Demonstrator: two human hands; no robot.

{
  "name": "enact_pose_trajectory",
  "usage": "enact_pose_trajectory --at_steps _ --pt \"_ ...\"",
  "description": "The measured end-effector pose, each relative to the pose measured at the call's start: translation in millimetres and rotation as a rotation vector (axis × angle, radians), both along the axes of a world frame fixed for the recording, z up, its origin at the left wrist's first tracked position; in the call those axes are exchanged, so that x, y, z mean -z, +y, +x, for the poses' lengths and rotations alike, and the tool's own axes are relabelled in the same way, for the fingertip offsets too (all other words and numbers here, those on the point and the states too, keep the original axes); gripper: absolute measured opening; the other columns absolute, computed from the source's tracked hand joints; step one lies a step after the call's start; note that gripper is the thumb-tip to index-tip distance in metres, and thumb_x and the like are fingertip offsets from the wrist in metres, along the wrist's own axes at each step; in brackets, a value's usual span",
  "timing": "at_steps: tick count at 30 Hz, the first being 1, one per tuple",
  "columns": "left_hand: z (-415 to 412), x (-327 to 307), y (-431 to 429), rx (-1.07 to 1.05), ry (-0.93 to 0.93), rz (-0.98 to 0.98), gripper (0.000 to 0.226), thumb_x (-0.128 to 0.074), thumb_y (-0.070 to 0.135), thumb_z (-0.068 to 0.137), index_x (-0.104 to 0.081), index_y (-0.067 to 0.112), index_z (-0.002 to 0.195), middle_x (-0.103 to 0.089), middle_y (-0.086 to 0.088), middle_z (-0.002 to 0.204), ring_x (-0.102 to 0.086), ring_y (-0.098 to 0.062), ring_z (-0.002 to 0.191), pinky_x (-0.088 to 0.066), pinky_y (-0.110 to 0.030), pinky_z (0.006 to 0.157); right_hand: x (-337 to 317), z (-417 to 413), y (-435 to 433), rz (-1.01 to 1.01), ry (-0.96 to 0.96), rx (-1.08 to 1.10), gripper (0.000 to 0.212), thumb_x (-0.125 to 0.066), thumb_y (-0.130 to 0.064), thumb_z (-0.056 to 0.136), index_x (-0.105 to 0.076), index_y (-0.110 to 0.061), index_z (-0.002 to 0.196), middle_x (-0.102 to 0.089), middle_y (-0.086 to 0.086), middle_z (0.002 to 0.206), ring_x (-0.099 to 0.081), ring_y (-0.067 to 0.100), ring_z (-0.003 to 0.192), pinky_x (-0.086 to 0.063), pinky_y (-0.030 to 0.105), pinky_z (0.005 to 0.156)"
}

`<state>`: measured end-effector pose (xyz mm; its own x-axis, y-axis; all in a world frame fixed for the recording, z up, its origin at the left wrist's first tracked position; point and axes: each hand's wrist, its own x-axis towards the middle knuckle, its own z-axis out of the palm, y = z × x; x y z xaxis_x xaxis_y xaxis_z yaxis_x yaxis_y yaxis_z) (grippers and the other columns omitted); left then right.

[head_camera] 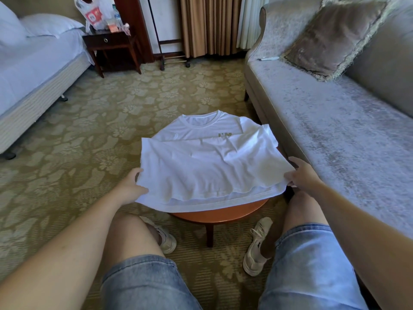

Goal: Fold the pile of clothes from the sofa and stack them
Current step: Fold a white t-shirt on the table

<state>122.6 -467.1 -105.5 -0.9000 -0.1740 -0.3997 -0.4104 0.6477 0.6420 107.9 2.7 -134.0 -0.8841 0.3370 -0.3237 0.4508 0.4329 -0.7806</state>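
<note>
Gripping the shirt (205, 162) at both sides, the hands curl round soft white cloth: the left hand (130, 186) pinches the left edge and the right hand (301, 173) holds the right edge. The shirt lies creased across the round, glossy wooden surface (214, 214), its collar at the far edge and its stitched hem hanging over the near edge. A plush grey sofa (335, 130) stands just beside it.
</note>
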Motion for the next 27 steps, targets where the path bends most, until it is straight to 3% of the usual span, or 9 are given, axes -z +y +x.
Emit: enact_pose_trajectory --at_steps 2,5,8,11,13,15,18,22,27 --pt "5 -3 -2 0.014 0.071 -0.047 0.022 -0.067 0.009 0.087 -0.053 0.01 0.104 -0.051 -0.01 0.103 -0.049 -0.022 0.076 -0.038 -0.029 0.059 -7 6 0 0.007 0.092 0.044 0.041 -0.057 0.0 0.091 -0.055 -0.011 0.131 -0.063 0.016 0.102 -0.061 0.024 0.068 -0.056 0.039 0.07" --pt "9 -5 -3 0.002 0.094 0.066 0.01 -0.07 0.009 0.086 -0.062 0.009 0.079 -0.053 -0.01 0.093 -0.05 -0.021 0.071 -0.044 -0.029 0.061 -13 11 2 -0.074 0.15 0.053 0.022 -0.058 0.003 0.09 -0.066 0.0 0.11 -0.064 0.022 0.107 -0.061 0.029 0.081 -0.054 0.04 0.081" --pt "14 -13 4 -0.038 0.051 0.193 0.017 -0.067 -0.003 0.085 -0.069 0.013 0.091 -0.055 -0.015 0.116 -0.057 -0.017 0.072 -0.051 -0.025 0.066 -17 15 3 -0.101 0.128 0.001 0.036 -0.057 0.011 0.087 -0.061 0.003 0.121 -0.062 0.02 0.114 -0.06 0.03 0.093 -0.053 0.041 0.089" --pt "16 -17 8 0.0 0.038 0.184 0.036 -0.062 -0.012 0.083 -0.065 0.005 0.115 -0.052 -0.026 0.132 -0.058 -0.016 0.07 -0.049 -0.018 0.056 -18 17 6 -0.113 0.13 -0.026 0.043 -0.051 0.016 0.086 -0.058 0.004 0.127 -0.059 0.016 0.115 -0.059 0.031 0.099 -0.052 0.041 0.092" --pt "16 -19 12 -0.001 0.065 0.174 0.04 -0.061 -0.013 0.084 -0.062 0.002 0.121 -0.049 -0.023 0.138 -0.06 -0.018 0.087 -0.05 -0.021 0.065 -18 20 8 -0.133 0.148 -0.022 0.043 -0.05 0.016 0.085 -0.059 0.003 0.125 -0.06 0.017 0.117 -0.06 0.033 0.101 -0.053 0.041 0.092" --pt "15 -20 14 -0.007 0.104 0.149 0.038 -0.061 -0.01 0.087 -0.062 0.0 0.123 -0.047 -0.02 0.141 -0.057 -0.019 0.099 -0.051 -0.027 0.079 -18 22 9 -0.139 0.19 0.015 0.039 -0.053 0.013 0.085 -0.063 0.001 0.12 -0.062 0.019 0.113 -0.063 0.031 0.094 -0.058 0.029 0.08" --pt "13 -20 14 -0.001 0.157 0.084 0.029 -0.056 -0.002 0.093 -0.065 0.0 0.12 -0.057 -0.017 0.129 -0.061 -0.018 0.092 -0.05 -0.026 0.077 -17 26 9 -0.146 0.257 0.107 0.028 -0.054 0.007 0.091 -0.065 -0.002 0.116 -0.063 0.013 0.093 -0.064 0.006 0.058 -0.048 0.008 0.05" --pt "16 -14 10 0.007 0.226 0.034 0.024 -0.052 0.008 0.097 -0.071 0.006 0.112 -0.07 -0.013 0.1 -0.065 -0.016 0.079 -0.051 -0.026 0.07 -7 28 14 -0.15 0.298 0.138 0.02 -0.057 -0.004 0.095 -0.067 0.001 0.112 -0.066 0.007 0.079 -0.061 -0.001 0.048 -0.049 0.008 0.052" --pt "20 -13 13 -0.077 0.329 0.057 0.018 -0.055 0.013 0.097 -0.073 0.013 0.1 -0.063 0.001 0.081 -0.059 -0.023 0.085 -0.05 -0.042 0.086 -6 31 12 -0.153 0.315 0.16 0.016 -0.055 -0.006 0.096 -0.068 -0.003 0.105 -0.067 0.013 0.09 -0.062 0.001 0.047 -0.052 0.011 0.053"
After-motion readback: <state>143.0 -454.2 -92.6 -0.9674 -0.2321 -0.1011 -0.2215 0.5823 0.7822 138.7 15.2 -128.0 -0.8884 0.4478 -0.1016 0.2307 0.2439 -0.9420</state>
